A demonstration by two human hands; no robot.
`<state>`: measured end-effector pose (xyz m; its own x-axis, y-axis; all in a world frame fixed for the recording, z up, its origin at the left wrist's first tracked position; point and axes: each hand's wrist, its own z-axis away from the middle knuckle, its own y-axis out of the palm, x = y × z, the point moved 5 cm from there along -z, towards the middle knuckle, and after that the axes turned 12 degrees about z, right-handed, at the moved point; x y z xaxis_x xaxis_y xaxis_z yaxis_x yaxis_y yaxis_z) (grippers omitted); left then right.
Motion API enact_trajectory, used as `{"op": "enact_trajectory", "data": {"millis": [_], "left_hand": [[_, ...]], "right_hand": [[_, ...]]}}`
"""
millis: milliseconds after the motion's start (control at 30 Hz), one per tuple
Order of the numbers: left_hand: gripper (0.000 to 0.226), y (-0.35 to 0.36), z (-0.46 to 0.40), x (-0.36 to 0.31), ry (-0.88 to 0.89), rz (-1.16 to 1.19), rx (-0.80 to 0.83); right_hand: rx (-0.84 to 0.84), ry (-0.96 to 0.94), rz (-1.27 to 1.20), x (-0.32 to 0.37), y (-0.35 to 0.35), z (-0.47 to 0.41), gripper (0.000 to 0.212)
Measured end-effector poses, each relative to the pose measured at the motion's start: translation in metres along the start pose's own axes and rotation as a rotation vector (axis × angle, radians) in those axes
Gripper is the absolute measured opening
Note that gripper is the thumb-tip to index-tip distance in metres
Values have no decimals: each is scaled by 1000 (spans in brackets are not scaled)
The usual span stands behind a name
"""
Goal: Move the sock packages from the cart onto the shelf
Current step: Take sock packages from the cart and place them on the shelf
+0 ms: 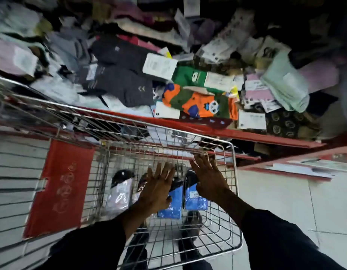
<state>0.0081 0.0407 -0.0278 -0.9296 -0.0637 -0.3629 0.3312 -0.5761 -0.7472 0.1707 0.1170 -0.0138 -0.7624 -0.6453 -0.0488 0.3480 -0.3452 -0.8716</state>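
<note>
A wire shopping cart (234,172) stands in front of me. Sock packages lie on its floor: a white one (120,193) at the left, and two blue ones with dark tops (173,203) (195,199) in the middle. My left hand (158,187) hovers over the blue packages with fingers spread, holding nothing. My right hand (206,177) is spread open above the right blue package, near the cart's far rim. The red-edged shelf (207,129) beyond the cart is heaped with sock packs, among them an orange and green pair (200,103).
A red child-seat flap (59,188) hangs at the cart's left side. Dark grey socks (122,88) and many labelled packs crowd the shelf. A lower red shelf edge (295,168) juts out at the right, above a pale tiled floor (285,201). My feet show under the cart.
</note>
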Motion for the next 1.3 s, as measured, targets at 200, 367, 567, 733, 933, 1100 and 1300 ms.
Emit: {"op": "enact_trajectory", "data": {"millis": [200, 367, 567, 733, 933, 1100, 1300], "left_hand": [[114, 39, -57, 9, -29, -58, 188], [88, 34, -81, 5, -19, -43, 282], [68, 21, -70, -5, 69, -233, 297], [77, 20, -47, -6, 111, -148, 194], [77, -8, -8, -13, 148, -135, 49], [73, -100, 44, -25, 143, -128, -111], [73, -254, 129, -42, 144, -218, -386]], "right_hand": [[243, -90, 74, -1, 58, -58, 93], [432, -62, -113, -14, 73, -86, 81], [442, -145, 98, -15, 58, -77, 89], [363, -88, -179, -16, 49, -40, 82], [83, -63, -222, -5, -9, 5, 74], [-95, 6, -167, -9, -108, 38, 79], [-281, 33, -93, -18, -258, 77, 63]]}}
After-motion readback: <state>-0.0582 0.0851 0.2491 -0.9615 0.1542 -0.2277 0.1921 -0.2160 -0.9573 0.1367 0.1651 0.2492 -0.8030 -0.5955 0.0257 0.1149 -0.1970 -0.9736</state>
